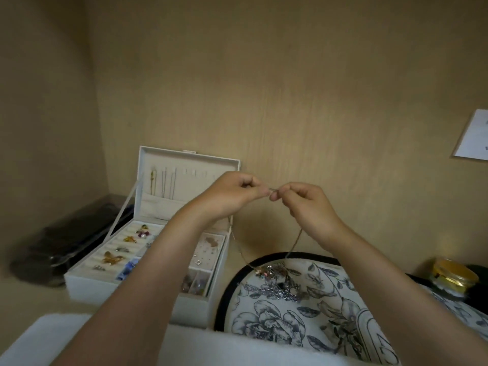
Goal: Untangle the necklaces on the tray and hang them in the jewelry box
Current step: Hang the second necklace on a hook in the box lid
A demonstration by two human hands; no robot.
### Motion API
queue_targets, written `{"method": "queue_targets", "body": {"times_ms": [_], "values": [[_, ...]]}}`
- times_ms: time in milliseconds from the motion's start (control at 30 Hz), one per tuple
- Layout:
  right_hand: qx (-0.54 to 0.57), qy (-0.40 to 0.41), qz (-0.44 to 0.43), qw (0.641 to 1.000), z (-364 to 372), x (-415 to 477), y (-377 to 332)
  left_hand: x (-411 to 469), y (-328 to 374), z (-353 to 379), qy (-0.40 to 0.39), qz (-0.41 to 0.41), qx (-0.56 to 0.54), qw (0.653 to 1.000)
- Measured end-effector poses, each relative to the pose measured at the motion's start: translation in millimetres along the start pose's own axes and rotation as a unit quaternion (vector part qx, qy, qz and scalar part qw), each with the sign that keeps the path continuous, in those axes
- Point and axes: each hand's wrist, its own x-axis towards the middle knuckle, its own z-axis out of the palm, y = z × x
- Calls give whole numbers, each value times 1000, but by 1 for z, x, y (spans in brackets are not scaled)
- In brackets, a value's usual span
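Pinching a thin metal chain [295, 243] between them, both hands are raised in front of a tan, fine-grained wall. The left hand [232, 192] has its fingers curled tight, thumb and forefinger closed on one end of the chain. The right hand [309, 204] is curled likewise and pinches the chain just beside the left fingertips. From the pinch the chain falls in two strands, one under each wrist, down to the tray [237, 283]. That tray is rounded, with a black rim and a white face printed with grey flowers. Its lower loop appears to join the knotted heap of necklaces [277, 283] on the tray's far part, though the blur hides the exact junction. The heap mixes coarse silver links with small coloured charms. Left of the tray, touching its rim, stands the jewelry box [190, 310], rectangular, pale grey, lid upright. Several fine chains [166, 186] hang straight inside the lid above a fabric pocket. The padded base holds brooches and earrings in slots. A dark glossy case [66, 247] lies left of the box. A jar [454, 276] with a yellow lid stands at far right.
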Motion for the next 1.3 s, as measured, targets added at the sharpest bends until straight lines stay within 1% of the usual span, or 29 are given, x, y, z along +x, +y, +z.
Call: {"method": "queue_targets", "body": {"times_ms": [133,233,300,400,533,700,867,1000,1133,1200,1300], "values": [[-69,-10,-61,996,45,30,-18,-5,-19,-49,61,5,-24,998],[-125,-18,-107,986,80,50,-27,-9,-45,-80,110,1,-17,994],[-144,-9,-122,982,102,60,-33,-9,-63,-96,153,-5,-12,988],[-157,31,-112,981,131,75,-38,-7,-85,-113,205,-23,-11,978],[-174,80,-99,977,160,91,-38,-2,-102,-122,238,-44,5,970],[-222,154,-93,958,182,102,-35,6,-116,-119,291,-65,34,954],[-278,190,-77,939,192,105,-30,10,-120,-112,352,-75,65,931],[-276,196,-47,940,194,107,-31,12,-124,-106,354,-119,94,923],[-279,181,-22,943,193,106,-32,13,-123,-104,348,-146,95,921],[-283,163,-12,945,192,104,-28,12,-124,-106,327,-152,96,928],[-272,112,21,956,189,96,-17,9,-128,-110,270,-168,104,943]]}}
